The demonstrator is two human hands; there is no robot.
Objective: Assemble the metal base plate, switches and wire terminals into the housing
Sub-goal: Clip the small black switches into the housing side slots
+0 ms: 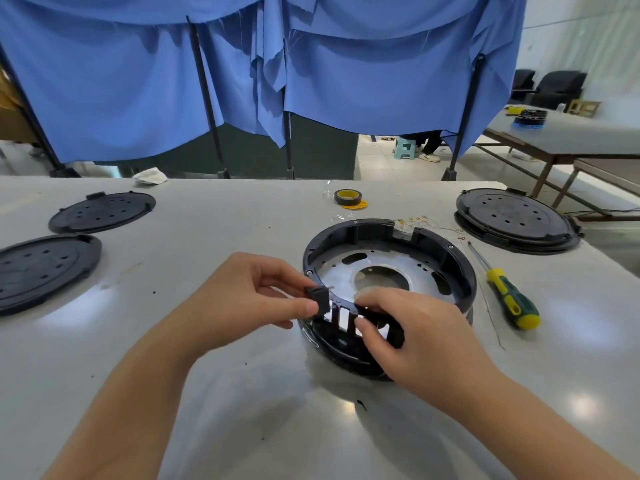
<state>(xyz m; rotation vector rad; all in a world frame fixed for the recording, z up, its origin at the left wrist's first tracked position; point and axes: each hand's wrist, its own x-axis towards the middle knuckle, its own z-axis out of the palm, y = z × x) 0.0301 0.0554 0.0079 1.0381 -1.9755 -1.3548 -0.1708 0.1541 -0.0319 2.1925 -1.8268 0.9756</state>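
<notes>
A round black housing (pixel 453 261) lies open on the white table, with the shiny metal base plate (pixel 420 271) inside it. My left hand (pixel 249 299) pinches a small black switch (pixel 318 297) at the housing's near-left rim, beside a row of rectangular slots (pixel 341 318). My right hand (pixel 412 337) rests on the near rim, its fingers curled over the slotted wall. Thin wires with gold ring terminals (pixel 415 220) hang over the far rim under a patch of clear tape.
A yellow-green screwdriver (pixel 509 296) lies right of the housing. A black and yellow tape roll (pixel 348 197) sits behind it. Two black round covers (pixel 100 211) (pixel 41 271) lie at the left, and stacked covers (pixel 516 220) at the far right. Blue curtains hang behind the table.
</notes>
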